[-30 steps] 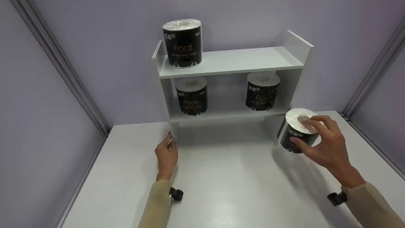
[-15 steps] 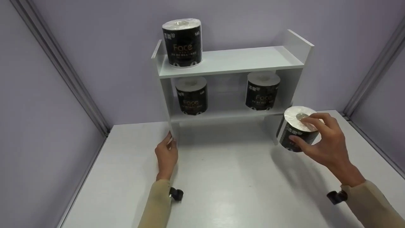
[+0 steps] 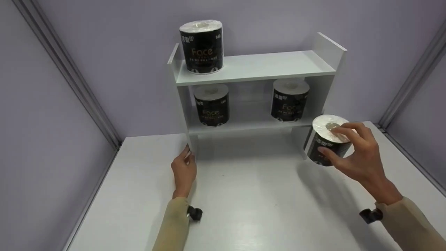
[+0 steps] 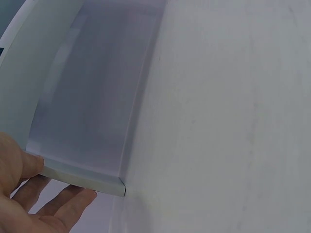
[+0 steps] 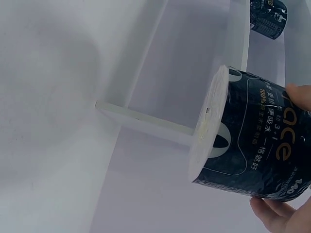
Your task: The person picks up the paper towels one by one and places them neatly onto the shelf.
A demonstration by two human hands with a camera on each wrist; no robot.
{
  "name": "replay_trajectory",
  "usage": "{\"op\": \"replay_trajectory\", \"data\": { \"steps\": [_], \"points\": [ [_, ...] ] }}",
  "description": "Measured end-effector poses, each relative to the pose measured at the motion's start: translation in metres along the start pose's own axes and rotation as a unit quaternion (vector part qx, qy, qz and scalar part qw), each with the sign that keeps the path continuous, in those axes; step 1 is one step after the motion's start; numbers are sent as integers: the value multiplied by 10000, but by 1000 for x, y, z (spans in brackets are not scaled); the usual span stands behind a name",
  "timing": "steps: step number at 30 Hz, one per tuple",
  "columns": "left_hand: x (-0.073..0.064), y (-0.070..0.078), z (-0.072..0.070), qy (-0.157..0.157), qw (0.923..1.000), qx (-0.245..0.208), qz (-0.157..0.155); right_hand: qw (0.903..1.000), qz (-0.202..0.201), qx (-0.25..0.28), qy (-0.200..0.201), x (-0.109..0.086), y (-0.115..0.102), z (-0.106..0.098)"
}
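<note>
A small white two-tier shelf (image 3: 268,66) stands on the table. At its lower left my left hand (image 3: 184,171) pinches the side panel (image 4: 80,178), thumb on one face and fingers on the other. My right hand (image 3: 362,158) grips a toilet paper roll (image 3: 325,142) in a black "Face" wrapper, beside the shelf's lower right. It hangs above the table, slightly tilted, fingers at its white top and thumb across the label. In the right wrist view the bottom end of this toilet paper roll (image 5: 262,141) faces the shelf's side panel (image 5: 146,121).
One matching roll (image 3: 204,50) stands at the left of the top board. On the middle board are a left roll (image 3: 212,111) and a right roll (image 3: 290,104). Behind the white table (image 3: 240,202) rises a pale wall (image 3: 264,24), with metal-framed panels at both sides.
The right hand has raised the held roll slightly and drawn it a little left, toward the shelf. My left hand keeps its place on the side panel.
</note>
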State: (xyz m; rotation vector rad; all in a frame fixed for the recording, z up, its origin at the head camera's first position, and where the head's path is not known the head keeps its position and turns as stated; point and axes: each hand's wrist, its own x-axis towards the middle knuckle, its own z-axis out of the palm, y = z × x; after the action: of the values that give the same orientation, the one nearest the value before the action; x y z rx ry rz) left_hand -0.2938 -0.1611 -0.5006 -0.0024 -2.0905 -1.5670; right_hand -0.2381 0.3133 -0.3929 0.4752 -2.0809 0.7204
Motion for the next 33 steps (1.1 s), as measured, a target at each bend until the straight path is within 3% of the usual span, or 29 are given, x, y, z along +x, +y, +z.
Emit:
{"op": "replay_trajectory", "data": {
  "steps": [13, 22, 33],
  "points": [
    [-1, 0, 0, 23, 10000, 5, 30, 9999, -97, 38, -17, 6, -6, -1],
    [0, -2, 1, 69, 9993, 88, 345, 9999, -78, 126, 74, 11, -12, -2],
    [-1, 0, 1, 95, 9997, 67, 216, 9997, -103, 158, 180, 14, -17, -1]
  ]
}}
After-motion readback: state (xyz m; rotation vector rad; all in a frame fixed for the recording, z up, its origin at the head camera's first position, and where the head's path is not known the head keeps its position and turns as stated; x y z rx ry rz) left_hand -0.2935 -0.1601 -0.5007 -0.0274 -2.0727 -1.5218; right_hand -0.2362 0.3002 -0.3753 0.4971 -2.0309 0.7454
